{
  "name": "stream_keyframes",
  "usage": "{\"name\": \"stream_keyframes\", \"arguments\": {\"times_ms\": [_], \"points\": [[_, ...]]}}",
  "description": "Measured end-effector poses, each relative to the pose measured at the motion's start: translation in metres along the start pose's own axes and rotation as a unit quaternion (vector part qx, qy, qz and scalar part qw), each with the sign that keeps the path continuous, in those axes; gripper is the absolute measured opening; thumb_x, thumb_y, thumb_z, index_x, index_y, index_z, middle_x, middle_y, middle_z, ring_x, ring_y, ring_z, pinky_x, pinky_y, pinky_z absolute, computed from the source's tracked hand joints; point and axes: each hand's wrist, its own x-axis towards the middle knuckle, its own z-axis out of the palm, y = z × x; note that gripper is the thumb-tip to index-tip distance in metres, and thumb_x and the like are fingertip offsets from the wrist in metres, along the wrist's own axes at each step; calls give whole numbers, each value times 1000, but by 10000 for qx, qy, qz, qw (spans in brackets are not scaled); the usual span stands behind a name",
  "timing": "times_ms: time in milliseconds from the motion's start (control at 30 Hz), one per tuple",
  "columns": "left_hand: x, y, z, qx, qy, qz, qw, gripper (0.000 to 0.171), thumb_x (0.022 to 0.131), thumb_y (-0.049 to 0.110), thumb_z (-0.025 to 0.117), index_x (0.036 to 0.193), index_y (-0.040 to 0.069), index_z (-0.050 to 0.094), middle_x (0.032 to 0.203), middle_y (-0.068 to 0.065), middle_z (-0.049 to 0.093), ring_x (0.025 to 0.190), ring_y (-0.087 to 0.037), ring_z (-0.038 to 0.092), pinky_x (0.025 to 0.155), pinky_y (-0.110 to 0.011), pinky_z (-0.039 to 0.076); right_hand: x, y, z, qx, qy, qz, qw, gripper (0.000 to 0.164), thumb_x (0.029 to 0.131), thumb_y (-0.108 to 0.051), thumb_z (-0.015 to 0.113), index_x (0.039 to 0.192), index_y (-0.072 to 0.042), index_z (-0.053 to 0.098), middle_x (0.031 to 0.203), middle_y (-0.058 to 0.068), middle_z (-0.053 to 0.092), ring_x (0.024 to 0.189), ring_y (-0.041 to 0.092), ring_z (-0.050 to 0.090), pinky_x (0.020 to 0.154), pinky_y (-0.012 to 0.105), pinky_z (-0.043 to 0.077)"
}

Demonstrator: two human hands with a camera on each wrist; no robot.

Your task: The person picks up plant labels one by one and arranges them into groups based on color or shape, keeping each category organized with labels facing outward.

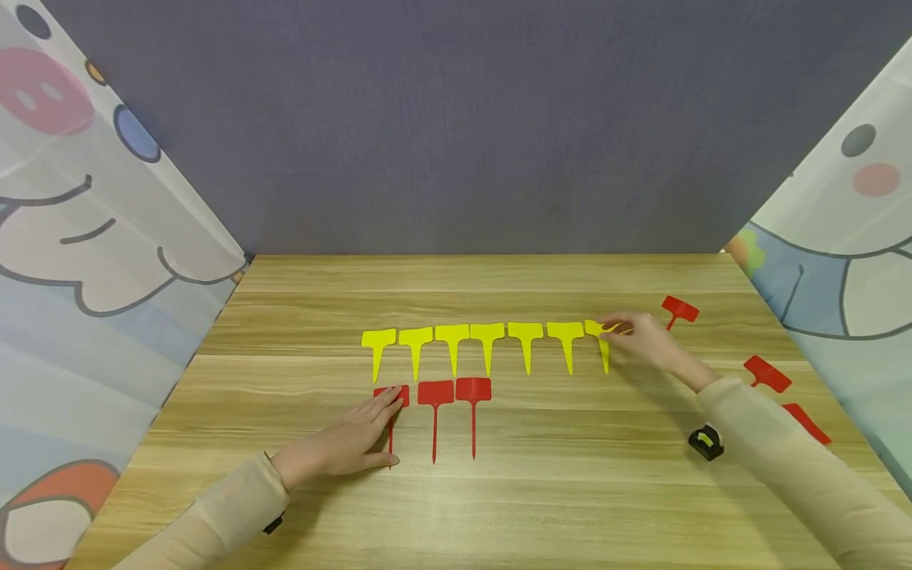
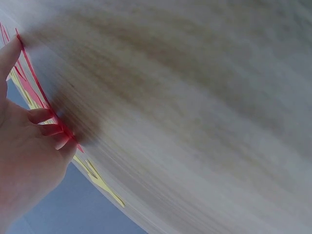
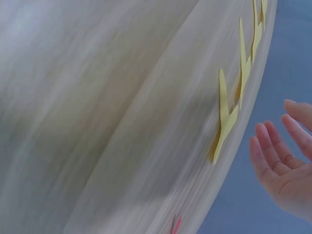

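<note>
Seven yellow T-shaped tags [image 1: 488, 332] are lying in a row across the middle of the table [image 1: 570, 507], heads far and tips near, seemingly to match one another. Just on the near side, toward the row's left end, three red tags [image 1: 435, 393] are pointing the same way; the left hand [image 1: 345, 442] is resting on the leftmost, fingers extended over its head and thumb at its tip, probably squaring it. The right hand [image 1: 647, 342] is hovering by the rightmost yellow tag, fingers parted and apparently holding nothing. Farther right, three loose red tags [image 1: 768, 374] are lying askew. The left fingers are hiding part of a red head, the right hand is covering part of the last yellow head, and the right sleeve [image 1: 769, 451] is seemingly blocking the nearest loose tag's stem.
</note>
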Motion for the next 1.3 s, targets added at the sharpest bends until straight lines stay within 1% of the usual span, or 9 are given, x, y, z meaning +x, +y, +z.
{"name": "stream_keyframes", "arguments": {"times_ms": [200,367,500,667,733,900,1067,1200,1300], "points": [[1,0,1,25,21,-5,10000,83,82,51,52,139,-1,21,147,-14,9,134,-26,12,105,-43,20,0,11,-10,-142,180,59,9997,29,83,-5,59,107,11,57,99,28,59,85,39,58,67,40,50],[-1,1,0,-41,25,28,10000,83,83,51,51,138,-3,21,147,-15,10,133,-28,12,105,-45,20,-1,20,-19,-239,226,266,9991,30,84,-8,59,108,10,57,97,26,60,86,38,58,67,40,50],[-1,1,0,-102,14,25,9999,82,83,50,51,138,-3,21,147,-16,9,133,-29,12,105,-46,20,-2,25,-26,-267,280,266,9989,30,84,-6,59,107,13,56,97,28,60,85,40,57,63,32,51],[-1,2,0,-96,-12,-8,10000,82,83,48,53,138,-3,21,147,-15,9,133,-28,12,105,-45,20,-3,33,-35,-267,339,295,9986,30,84,-5,57,108,14,55,99,30,58,85,42,56,56,20,47],[-1,2,0,-88,-26,-20,10000,82,83,48,53,138,-2,21,147,-15,9,133,-28,11,105,-45,19,-3,37,-38,-306,370,309,9984,31,85,-5,57,108,14,54,99,31,57,86,43,56,57,21,47],[-1,1,0,-93,-44,-31,9999,82,83,49,53,139,-2,21,147,-15,9,134,-28,11,105,-45,19,-3,47,-44,-417,451,412,9973,31,85,-6,57,108,14,54,99,33,57,86,42,56,65,35,49],[-1,1,0,-52,-14,-18,10000,82,83,49,53,139,-2,21,147,-15,9,133,-28,12,105,-45,20,-3,56,-49,-523,580,629,9950,31,85,-8,56,108,14,55,98,32,58,86,40,56,66,29,46],[-1,1,0,2,0,-14,10000,83,83,50,52,139,-2,21,147,-15,9,134,-27,12,105,-44,20,-3,62,-52,-587,632,810,9930,33,87,-12,54,109,13,54,98,32,57,86,41,55,65,29,45],[0,1,-1,0,0,-3,10000,83,83,51,52,139,-2,21,147,-15,9,134,-28,11,105,-44,20,-2,66,-55,-577,630,927,9920,35,87,-14,53,110,13,53,100,33,56,87,42,54,63,26,44]]}}
